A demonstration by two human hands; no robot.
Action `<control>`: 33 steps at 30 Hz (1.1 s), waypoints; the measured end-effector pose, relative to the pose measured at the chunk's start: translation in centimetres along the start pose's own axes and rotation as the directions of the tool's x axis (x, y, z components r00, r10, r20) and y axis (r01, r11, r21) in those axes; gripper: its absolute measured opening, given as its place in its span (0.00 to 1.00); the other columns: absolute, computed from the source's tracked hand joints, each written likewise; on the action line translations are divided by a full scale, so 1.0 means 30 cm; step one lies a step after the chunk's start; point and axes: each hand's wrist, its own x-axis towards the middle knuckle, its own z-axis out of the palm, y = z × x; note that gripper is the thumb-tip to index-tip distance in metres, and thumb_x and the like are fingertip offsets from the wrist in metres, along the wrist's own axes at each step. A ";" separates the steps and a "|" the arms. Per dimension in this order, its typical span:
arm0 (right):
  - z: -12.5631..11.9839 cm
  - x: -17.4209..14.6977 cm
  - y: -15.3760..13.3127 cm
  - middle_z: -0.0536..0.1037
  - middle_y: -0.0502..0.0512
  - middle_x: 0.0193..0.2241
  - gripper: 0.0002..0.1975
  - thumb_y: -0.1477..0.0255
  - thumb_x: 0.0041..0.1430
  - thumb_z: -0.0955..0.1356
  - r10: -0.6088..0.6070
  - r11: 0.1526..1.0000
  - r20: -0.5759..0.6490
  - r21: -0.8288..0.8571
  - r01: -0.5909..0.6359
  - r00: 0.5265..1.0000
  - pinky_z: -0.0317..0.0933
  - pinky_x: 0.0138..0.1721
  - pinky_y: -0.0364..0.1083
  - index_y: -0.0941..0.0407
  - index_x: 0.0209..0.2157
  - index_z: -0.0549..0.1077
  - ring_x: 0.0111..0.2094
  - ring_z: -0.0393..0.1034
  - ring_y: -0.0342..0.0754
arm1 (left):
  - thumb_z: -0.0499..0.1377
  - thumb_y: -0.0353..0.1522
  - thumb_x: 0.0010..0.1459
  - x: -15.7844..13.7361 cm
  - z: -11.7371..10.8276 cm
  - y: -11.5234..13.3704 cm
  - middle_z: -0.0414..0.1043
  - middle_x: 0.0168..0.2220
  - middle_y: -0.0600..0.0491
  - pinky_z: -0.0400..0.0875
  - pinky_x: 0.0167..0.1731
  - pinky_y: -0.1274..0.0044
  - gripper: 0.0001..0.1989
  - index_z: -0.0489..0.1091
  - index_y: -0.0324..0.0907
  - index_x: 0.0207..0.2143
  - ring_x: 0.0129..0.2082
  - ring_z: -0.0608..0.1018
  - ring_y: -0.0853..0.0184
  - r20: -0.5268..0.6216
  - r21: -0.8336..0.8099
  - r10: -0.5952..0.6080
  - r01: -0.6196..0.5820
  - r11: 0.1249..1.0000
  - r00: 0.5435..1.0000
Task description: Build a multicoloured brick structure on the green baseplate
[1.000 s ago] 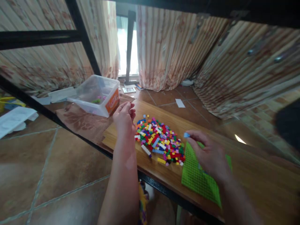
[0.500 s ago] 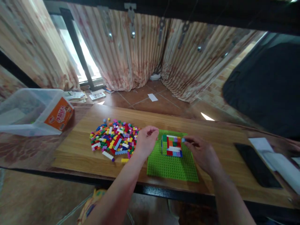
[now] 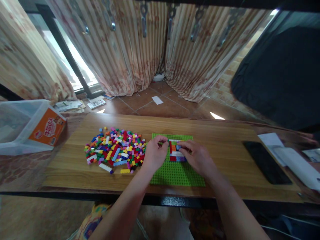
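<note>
A green studded baseplate (image 3: pixel 175 175) lies on the table. On it stands a low build of coloured toy bricks (image 3: pixel 173 158), with red, orange, white and purple pieces showing. My right hand (image 3: pixel 197 156) reaches over the build from the right and partly covers it. Its thumb and fingertips pinch a small blue toy brick (image 3: pixel 178 147) at the build's inner part. My left hand (image 3: pixel 156 151) hovers over the plate's left edge, thumb and fingers pinched together beside the build. Whatever may sit between those fingertips is hidden.
A heap of loose toy bricks (image 3: pixel 115 148) spreads over the table left of my left hand. At the far left stands a clear plastic bin (image 3: pixel 23 133) with an orange label. A black phone (image 3: pixel 266 163) and white papers (image 3: pixel 272 145) lie to the right.
My right hand has moved left with the blue brick, from the build's right edge to over its inner part. My left hand stays pinched by the plate. The camera view has shifted somewhat.
</note>
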 end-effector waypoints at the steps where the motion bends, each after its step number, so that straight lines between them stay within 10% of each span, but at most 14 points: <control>1: 0.004 0.002 -0.002 0.81 0.55 0.40 0.11 0.71 0.61 0.66 0.013 1.000 -0.009 0.007 -0.013 1.000 0.66 0.45 0.51 0.52 0.42 0.79 0.41 0.75 0.51 | 0.57 0.25 0.55 -0.001 0.000 -0.002 0.77 0.30 0.54 0.68 0.30 0.80 0.06 0.75 0.38 0.33 0.27 0.75 0.72 0.004 0.001 0.005 -0.005 1.000 1.000; 17: 0.022 0.005 0.003 0.84 0.53 0.36 0.10 0.66 0.56 0.68 0.237 0.944 -0.048 0.247 -0.218 0.970 0.69 0.43 0.51 0.52 0.39 0.80 0.37 0.79 0.51 | 0.57 0.25 0.56 -0.017 -0.007 0.013 0.76 0.29 0.55 0.66 0.29 0.80 0.07 0.76 0.39 0.34 0.24 0.72 0.73 0.036 0.095 0.012 -0.015 0.995 0.999; 33: 0.030 0.017 0.015 0.79 0.54 0.26 0.16 0.57 0.47 0.73 0.443 0.889 -0.134 0.197 -0.414 0.886 0.63 0.32 0.49 0.56 0.31 0.76 0.29 0.73 0.50 | 0.54 0.29 0.63 -0.082 0.020 -0.025 0.72 0.45 0.47 0.72 0.49 0.67 0.12 0.77 0.44 0.43 0.46 0.74 0.61 0.223 0.442 0.420 -0.475 0.761 0.880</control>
